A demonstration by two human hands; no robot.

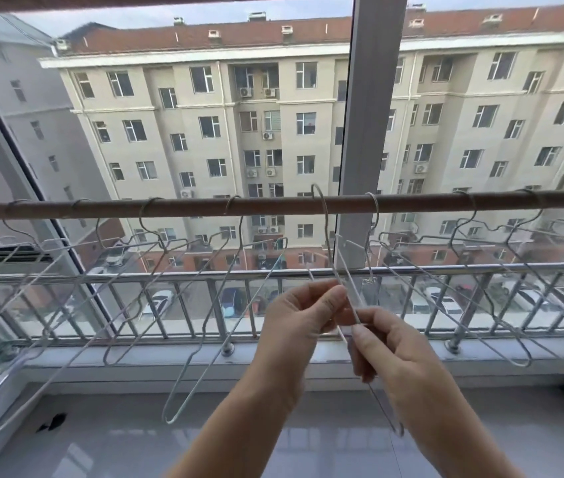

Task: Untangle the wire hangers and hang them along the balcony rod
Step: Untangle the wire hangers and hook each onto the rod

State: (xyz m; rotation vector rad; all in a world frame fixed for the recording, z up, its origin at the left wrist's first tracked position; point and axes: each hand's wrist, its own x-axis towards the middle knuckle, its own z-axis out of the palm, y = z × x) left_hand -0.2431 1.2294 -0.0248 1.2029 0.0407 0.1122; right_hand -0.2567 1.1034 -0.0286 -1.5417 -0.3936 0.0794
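A brown balcony rod (pixel 273 204) runs across the whole view at mid height. Several thin white wire hangers hang from it by their hooks, spread to the left (pixel 201 326) and to the right (pixel 453 298). In the middle one wire hanger (pixel 325 232) has its hook over the rod and hangs edge-on toward me. My left hand (pixel 304 315) pinches its wires just below the shoulder. My right hand (pixel 391 346) grips the lower wires of the same hanger, whose bottom end reaches down past my right wrist.
Behind the rod stand a metal railing (pixel 184 277) and the window glass, with a grey vertical window post (pixel 370 108) in the middle. A white sill (pixel 135 357) runs below the railing. The tiled floor (pixel 118 439) carries a small dark object (pixel 53 421) at the left.
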